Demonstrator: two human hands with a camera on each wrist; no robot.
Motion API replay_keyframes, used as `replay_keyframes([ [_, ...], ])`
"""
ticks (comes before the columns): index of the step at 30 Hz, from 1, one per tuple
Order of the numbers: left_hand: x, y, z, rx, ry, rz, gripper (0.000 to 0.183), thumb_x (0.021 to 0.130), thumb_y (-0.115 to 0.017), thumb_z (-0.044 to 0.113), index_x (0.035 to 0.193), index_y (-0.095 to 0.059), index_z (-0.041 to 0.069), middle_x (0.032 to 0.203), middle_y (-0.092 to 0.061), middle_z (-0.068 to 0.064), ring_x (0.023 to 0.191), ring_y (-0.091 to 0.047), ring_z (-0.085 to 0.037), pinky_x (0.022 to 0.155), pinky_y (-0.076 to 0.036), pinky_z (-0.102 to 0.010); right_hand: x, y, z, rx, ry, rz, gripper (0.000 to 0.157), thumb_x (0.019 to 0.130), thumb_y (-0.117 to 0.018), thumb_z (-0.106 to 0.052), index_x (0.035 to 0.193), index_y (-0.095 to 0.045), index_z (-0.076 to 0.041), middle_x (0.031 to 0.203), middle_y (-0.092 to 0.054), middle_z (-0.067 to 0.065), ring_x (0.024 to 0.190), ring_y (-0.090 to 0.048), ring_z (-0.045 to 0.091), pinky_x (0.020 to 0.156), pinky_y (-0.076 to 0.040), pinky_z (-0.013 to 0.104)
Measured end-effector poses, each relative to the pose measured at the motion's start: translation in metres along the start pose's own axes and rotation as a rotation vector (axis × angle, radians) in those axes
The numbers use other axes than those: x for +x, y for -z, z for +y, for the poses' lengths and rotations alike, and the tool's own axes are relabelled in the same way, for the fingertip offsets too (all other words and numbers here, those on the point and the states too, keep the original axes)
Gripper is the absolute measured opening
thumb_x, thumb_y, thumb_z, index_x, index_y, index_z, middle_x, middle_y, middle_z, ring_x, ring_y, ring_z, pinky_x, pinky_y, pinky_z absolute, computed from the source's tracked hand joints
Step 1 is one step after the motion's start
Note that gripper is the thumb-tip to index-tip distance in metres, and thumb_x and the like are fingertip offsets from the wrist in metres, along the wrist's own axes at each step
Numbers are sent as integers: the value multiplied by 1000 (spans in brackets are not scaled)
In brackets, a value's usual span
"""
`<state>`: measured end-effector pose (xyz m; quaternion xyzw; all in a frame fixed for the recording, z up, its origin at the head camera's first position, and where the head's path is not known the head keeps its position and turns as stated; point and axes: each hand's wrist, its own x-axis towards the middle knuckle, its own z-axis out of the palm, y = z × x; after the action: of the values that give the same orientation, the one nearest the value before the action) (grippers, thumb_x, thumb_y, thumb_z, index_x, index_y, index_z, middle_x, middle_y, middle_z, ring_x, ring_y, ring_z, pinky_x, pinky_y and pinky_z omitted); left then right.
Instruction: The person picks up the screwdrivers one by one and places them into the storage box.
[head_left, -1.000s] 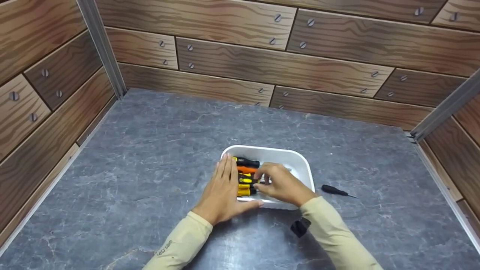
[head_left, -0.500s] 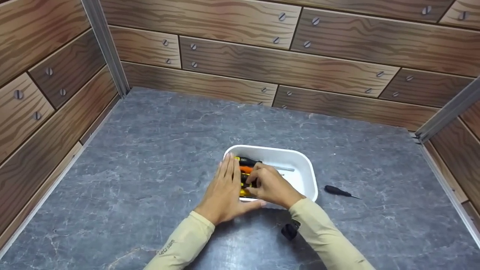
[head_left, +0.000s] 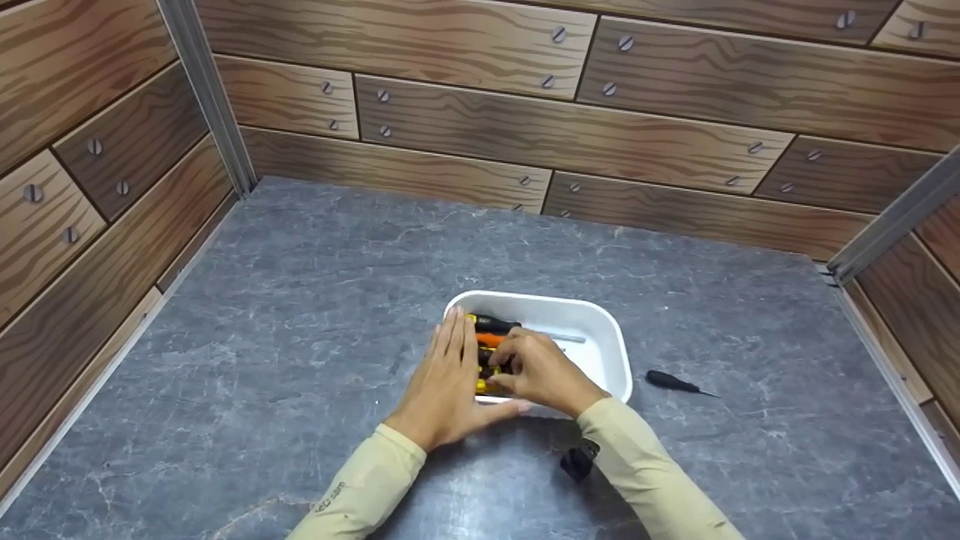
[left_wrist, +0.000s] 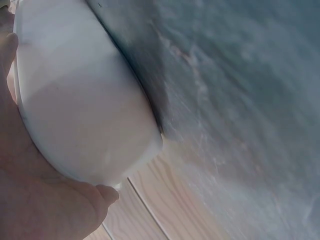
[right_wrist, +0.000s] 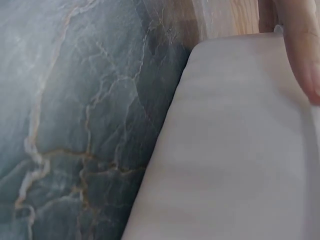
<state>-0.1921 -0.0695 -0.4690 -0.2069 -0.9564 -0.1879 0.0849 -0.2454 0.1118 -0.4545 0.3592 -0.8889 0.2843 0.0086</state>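
A white tray [head_left: 616,345] holds several screwdrivers side by side, their handles to the left. Among them are a black handle [head_left: 496,324], an orange handle [head_left: 491,340] and a yellow handle [head_left: 481,386]. With straight fingers my left hand [head_left: 442,386] lies across the tray's left end, thumb along the near rim; the left wrist view shows it against the tray wall [left_wrist: 90,100]. My right hand [head_left: 547,371] reaches into the tray, finger and thumb pinching a screwdriver among the nearer handles. That screwdriver is mostly hidden by the hand.
A loose black screwdriver [head_left: 670,381] lies on the grey marbled table [head_left: 337,300], right of the tray. A small black device [head_left: 577,461] is at the right wrist. Wood-patterned walls [head_left: 465,112] enclose the table at the back and sides.
My right hand has shifted slightly left and nearer within the tray, then stayed almost still. More of the tray's right floor and a metal shaft now show. The left hand keeps its place.
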Motion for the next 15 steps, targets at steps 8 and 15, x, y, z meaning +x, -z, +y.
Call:
replay_keyframes([
  [8, 0, 0, 0, 22, -3, 5, 129, 83, -43, 88, 153, -18, -17, 161, -12, -36, 152, -11, -42, 124, -12, -51, -10, 20, 10, 58, 47, 117, 15, 83, -83, -10, 93, -77, -2, 87, -69, 7, 71, -64, 23, 65, -55, 32],
  [15, 0, -1, 2, 28, 23, -44, 130, 82, -39, 90, 155, -14, -15, 162, -9, -33, 153, -8, -41, 124, -9, -50, -30, 59, 38, 63, 7, 353, 12, 83, -80, -1, 94, -75, 1, 87, -71, 8, 74, -62, 18, 65, -56, 25],
])
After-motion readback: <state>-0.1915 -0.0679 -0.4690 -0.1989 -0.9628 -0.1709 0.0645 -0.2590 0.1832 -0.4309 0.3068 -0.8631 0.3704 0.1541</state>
